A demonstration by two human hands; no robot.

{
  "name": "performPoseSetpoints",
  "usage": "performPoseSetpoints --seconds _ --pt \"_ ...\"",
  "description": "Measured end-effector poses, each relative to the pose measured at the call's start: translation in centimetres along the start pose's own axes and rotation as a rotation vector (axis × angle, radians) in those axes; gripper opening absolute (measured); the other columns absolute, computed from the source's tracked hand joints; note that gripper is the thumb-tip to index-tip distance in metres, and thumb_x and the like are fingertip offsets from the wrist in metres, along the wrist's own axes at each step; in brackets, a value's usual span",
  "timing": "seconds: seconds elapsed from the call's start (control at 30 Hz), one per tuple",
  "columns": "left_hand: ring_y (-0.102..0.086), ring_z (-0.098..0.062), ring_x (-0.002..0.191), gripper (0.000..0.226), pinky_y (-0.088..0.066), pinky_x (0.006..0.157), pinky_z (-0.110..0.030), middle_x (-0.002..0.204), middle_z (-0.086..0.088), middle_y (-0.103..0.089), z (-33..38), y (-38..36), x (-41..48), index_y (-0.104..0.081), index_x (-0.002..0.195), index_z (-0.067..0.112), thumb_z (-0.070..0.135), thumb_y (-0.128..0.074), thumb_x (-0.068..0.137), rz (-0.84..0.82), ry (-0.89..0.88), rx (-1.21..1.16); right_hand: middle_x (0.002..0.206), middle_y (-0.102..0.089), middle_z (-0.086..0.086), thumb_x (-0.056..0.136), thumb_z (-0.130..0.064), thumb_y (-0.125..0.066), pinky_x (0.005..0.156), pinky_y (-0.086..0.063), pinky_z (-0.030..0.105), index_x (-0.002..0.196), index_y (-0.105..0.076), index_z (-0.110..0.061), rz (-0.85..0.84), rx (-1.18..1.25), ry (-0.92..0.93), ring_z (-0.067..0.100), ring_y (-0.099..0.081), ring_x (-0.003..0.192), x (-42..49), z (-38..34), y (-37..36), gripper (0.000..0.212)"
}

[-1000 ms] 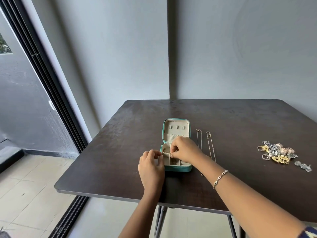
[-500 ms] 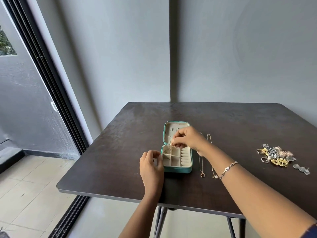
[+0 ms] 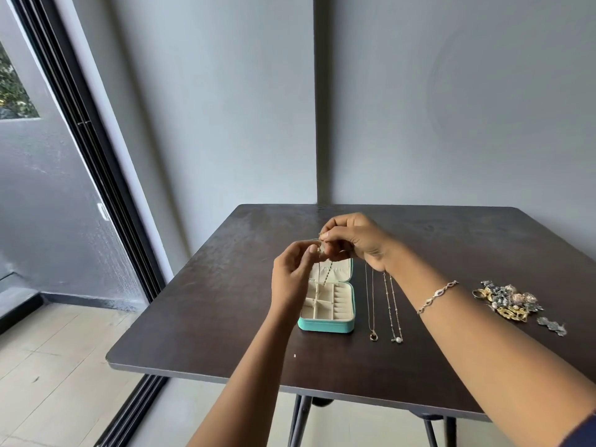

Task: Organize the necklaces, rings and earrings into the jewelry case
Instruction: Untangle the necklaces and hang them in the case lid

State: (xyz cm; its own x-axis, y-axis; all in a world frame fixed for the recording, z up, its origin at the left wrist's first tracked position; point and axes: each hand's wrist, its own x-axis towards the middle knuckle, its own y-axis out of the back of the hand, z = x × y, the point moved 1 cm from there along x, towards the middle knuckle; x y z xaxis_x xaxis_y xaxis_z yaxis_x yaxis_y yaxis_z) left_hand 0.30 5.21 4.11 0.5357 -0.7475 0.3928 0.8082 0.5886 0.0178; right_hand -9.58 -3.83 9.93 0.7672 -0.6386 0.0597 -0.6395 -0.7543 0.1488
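Both hands are raised above the open case [image 3: 327,325], which sits on the dark worktop [image 3: 200,304] towards its near edge. The right hand [image 3: 358,243] pinches the top of a thin chain [image 3: 323,272] between thumb and forefinger, its fingers [image 3: 332,234] curled tightly together. The left hand [image 3: 292,275] is just below and to the left, with its fingers [image 3: 311,250] curled in and the thumb and forefinger tips closed on the same chain, touching the right hand's fingertips. The chain hangs from this double pinch, down in front of the upright lid and towards the beige compartments; whether its lower end rests in one of them I cannot tell.

Just to the right of the case, two necklaces [image 3: 371,301] lie stretched out side by side on the worktop, apart from each other, one ending in a dark pendant and the other in a pearl. Further right, well apart from the case, is a pile [image 3: 506,301] of gold and silver rings and earrings. A bracelet [image 3: 437,296] circles the right wrist.
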Motion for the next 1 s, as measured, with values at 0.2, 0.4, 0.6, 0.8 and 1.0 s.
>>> performPoseSetpoints --seconds 0.2,0.4,0.6,0.8,1.0 --pt "-0.056 -0.002 0.057 0.008 -0.046 0.063 -0.023 0.072 -0.006 -0.062 0.3 0.0 0.0 -0.063 0.088 0.001 0.007 -0.058 0.088 -0.036 0.069 -0.052 0.05 -0.056 -0.002 0.085 -0.004 -0.056 0.05 -0.046 0.02 0.071 -0.057 -0.013 0.065 0.038 0.009 0.01 -0.06 0.046 -0.4 -1.8 0.9 0.017" --pt "-0.051 -0.002 0.049 0.007 -0.044 0.054 -0.015 0.064 -0.008 -0.056 -1.0 -0.3 -1.4 -0.061 0.083 -0.003 0.001 -0.058 0.087 0.018 0.174 -0.112 0.053 -0.061 -0.002 0.086 -0.004 -0.055 0.051 -0.049 0.02 0.072 -0.058 -0.011 0.116 0.102 0.054 0.012 -0.06 0.049 -1.3 -3.5 2.4 0.016" --pt "-0.051 -0.01 0.049 0.014 -0.046 0.058 -0.023 0.055 -0.002 -0.057 -2.5 -0.9 -2.8 -0.06 0.072 0.003 0.0 -0.058 0.086 0.05 0.271 -0.143 0.053 -0.063 -0.001 0.087 -0.005 -0.053 0.05 -0.049 0.019 0.073 -0.058 -0.011 0.141 0.149 0.093 0.012 -0.06 0.048 -2.8 -5.4 3.6 0.015" --pt "-0.053 -0.012 0.046 0.017 -0.049 0.046 -0.02 0.063 -0.01 -0.057 -2.6 -1.6 -4.3 -0.057 0.072 0.004 -0.002 -0.056 0.087 0.028 0.316 -0.141 0.05 -0.059 -0.003 0.086 -0.004 -0.054 0.047 -0.046 0.017 0.074 -0.059 -0.01 0.188 0.158 0.139 0.01 -0.055 0.044 -4.2 -7.0 5.0 0.014" --pt "-0.057 -0.018 0.051 0.024 -0.051 0.048 -0.029 0.062 -0.009 -0.056 -2.6 -2.3 -5.6 -0.045 0.073 0.012 -0.002 -0.062 0.082 0.049 0.182 0.033 0.049 -0.059 -0.004 0.086 -0.004 -0.055 0.048 -0.047 0.017 0.074 -0.058 -0.01 0.24 0.136 0.129 0.01 -0.057 0.045 -4.9 -7.5 6.5 0.015"
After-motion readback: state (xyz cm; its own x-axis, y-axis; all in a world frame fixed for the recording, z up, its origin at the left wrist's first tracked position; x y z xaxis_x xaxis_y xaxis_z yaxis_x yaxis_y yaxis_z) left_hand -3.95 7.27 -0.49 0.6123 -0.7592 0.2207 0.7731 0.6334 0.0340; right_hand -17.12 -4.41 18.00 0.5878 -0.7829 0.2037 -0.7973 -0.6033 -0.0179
